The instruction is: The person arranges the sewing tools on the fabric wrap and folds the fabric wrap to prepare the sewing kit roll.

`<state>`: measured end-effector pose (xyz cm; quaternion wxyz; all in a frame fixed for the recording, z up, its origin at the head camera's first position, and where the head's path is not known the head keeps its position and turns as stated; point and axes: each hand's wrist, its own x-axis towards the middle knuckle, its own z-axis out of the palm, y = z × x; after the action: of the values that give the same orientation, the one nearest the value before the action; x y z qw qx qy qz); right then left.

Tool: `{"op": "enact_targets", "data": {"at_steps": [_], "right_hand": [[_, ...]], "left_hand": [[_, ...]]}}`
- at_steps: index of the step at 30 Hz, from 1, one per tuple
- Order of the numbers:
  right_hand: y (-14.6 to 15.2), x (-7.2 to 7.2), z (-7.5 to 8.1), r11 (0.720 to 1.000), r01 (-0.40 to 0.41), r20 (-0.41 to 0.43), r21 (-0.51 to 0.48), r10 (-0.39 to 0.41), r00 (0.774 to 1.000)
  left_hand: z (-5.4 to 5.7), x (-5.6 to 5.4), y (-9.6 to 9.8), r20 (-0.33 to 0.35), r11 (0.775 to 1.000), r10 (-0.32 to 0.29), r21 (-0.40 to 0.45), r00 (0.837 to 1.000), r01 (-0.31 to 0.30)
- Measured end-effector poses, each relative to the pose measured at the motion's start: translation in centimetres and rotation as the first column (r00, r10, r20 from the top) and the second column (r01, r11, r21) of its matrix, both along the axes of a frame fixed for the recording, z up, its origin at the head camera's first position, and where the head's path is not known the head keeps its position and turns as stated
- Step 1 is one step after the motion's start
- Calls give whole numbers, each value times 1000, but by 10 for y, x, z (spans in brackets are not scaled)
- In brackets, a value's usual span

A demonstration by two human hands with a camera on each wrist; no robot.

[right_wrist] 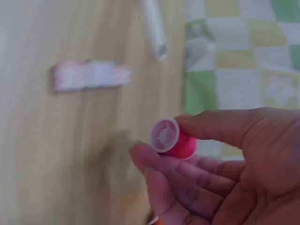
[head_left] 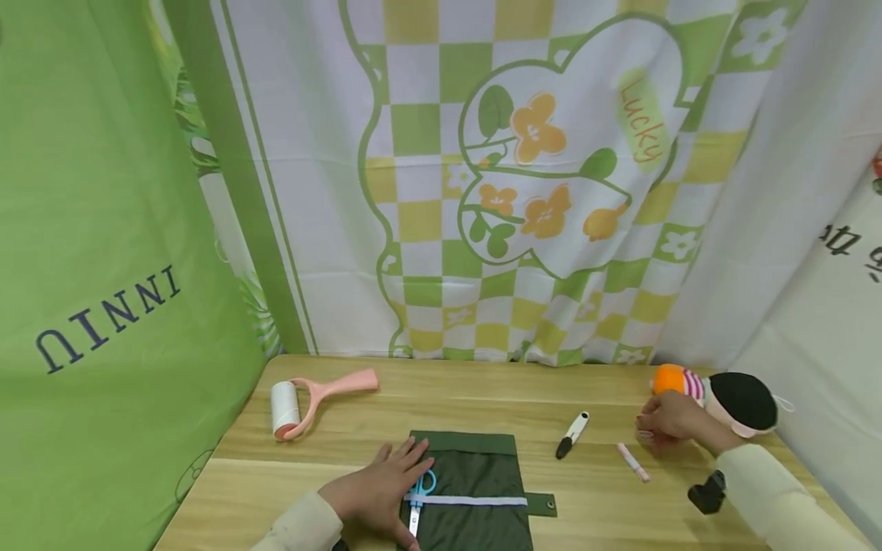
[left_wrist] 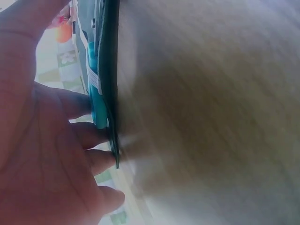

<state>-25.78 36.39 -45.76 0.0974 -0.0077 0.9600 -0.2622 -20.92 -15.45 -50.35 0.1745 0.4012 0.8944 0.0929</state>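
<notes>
Head view: left hand (head_left: 379, 482) lies, fingers extended, on the pouch (head_left: 475, 467) while right hand (head_left: 671, 419) pinches a spool (right_wrist: 183, 146) near the table's (head_left: 482, 398) far-right corner, where a slipping fingertip hold could send it rolling.

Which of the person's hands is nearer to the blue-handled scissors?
Left. The left hand rests at the left edge of the green pouch, right by the scissors; the right hand is well off to their right, past the pouch, pinching a small pink spool-like piece.
</notes>
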Motion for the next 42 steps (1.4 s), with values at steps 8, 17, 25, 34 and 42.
{"op": "enact_targets", "data": {"at_steps": [8, 17, 25, 34, 42], "right_hand": [[-80, -12, 25, 956, -210, -213, -207, 165, 963], [-189, -7, 28, 849, -519, -421, -105, 435, 796], [-255, 20, -2, 650, -755, -286, 87, 742, 606], [-281, 22, -32, 648, -715, -311, 263, 758, 573], [-289, 18, -44, 645, -717, -274, 263, 763, 585]], "left_hand": [[0, 0, 0, 17, 999, 35, -14, 999, -35], [1, 2, 3, -16, 999, 35, -25, 999, -36], [1, -1, 4, -22, 999, 29, -42, 999, -30], [0, 0, 1, -14, 995, 33, -92, 999, -34], [3, 2, 6, -8, 995, 53, -86, 999, -53]]}}
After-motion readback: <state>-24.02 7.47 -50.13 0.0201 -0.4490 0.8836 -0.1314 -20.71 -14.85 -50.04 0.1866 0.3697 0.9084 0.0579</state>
